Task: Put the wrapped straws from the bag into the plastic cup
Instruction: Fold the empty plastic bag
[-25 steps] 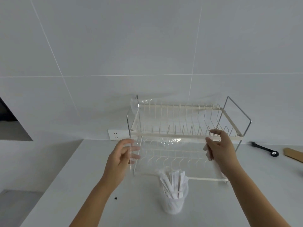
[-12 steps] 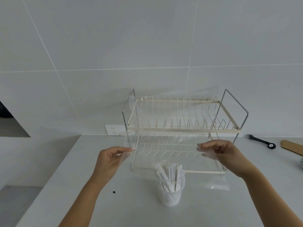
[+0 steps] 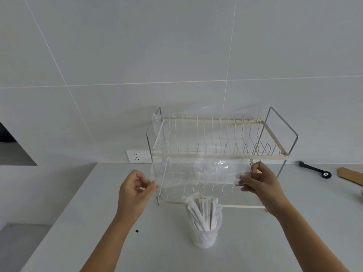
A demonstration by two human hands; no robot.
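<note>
A clear plastic cup (image 3: pixel 204 235) stands on the white counter, packed with several white wrapped straws (image 3: pixel 203 212) that lean out of its top. Above and behind it I hold a clear plastic bag (image 3: pixel 198 169) stretched flat in the air in front of the dish rack. My left hand (image 3: pixel 134 193) pinches the bag's left edge. My right hand (image 3: pixel 262 183) pinches its right edge. The bag looks empty; no straws show through it.
A two-tier cream wire dish rack (image 3: pixel 220 154) stands against the tiled wall just behind the cup. A wall socket (image 3: pixel 137 156) sits to its left. A black tool (image 3: pixel 315 170) and a brown cardboard piece (image 3: pixel 351 175) lie at the far right. The counter's left edge drops off.
Both hands dropped from the rack's upper tier, then lifted slightly and pulled the clear bag taut between them. The cup of straws has not moved.
</note>
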